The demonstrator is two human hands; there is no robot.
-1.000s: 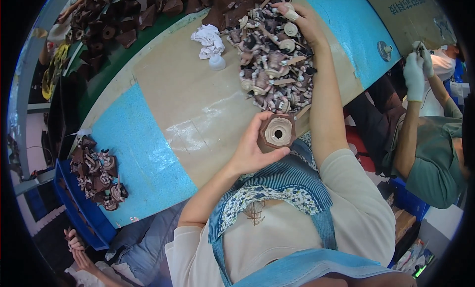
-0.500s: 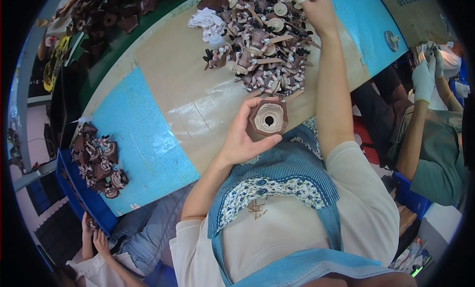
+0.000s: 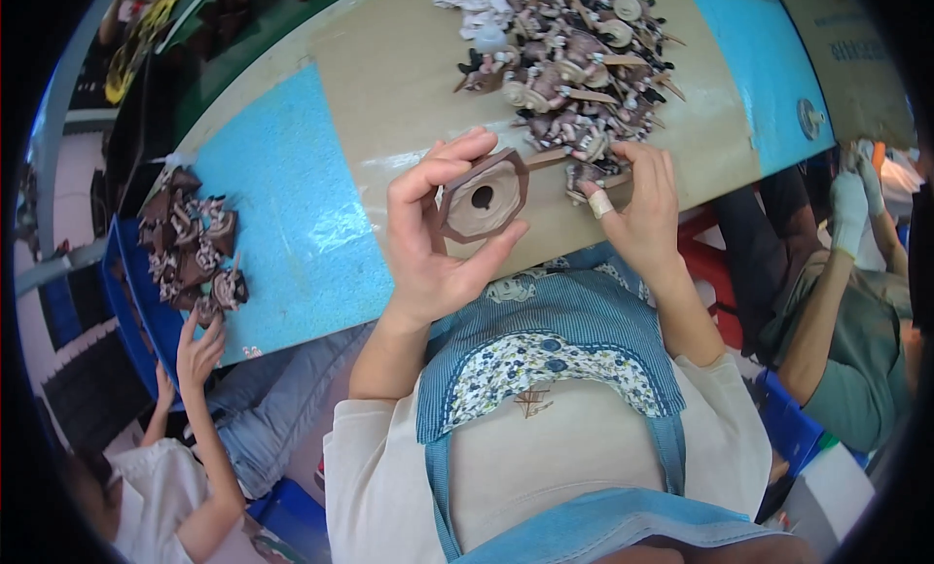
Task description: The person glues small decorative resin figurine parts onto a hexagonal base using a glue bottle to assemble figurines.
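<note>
My left hand (image 3: 416, 224) grips a brown many-sided base (image 3: 467, 220) by its rim, above the table's near edge. The base is tilted, showing a pale inner face with a dark keyhole-shaped opening. To its right, my right hand (image 3: 646, 210), with a wrap around the thumb, closes on a small figurine (image 3: 586, 175) at the near end of a heap. This heap of figurines (image 3: 584, 63), brown, cream and black with flat wooden-looking strips sticking out, lies just beyond. My fingers hide part of the held figurine.
A crumpled white cloth (image 3: 474, 8) lies beside the heap. On a blue table section (image 3: 292, 194) at left stand several assembled pieces (image 3: 190, 238), where another person's hand (image 3: 199, 345) reaches, near a blue bin (image 3: 131, 272). A gloved co-worker (image 3: 848, 209) sits at right, near a metal disc (image 3: 808, 119).
My right hand has come down from the heap's far end to a figurine at its near end. My left hand has tilted the base and shifted it left. The view has moved too.
</note>
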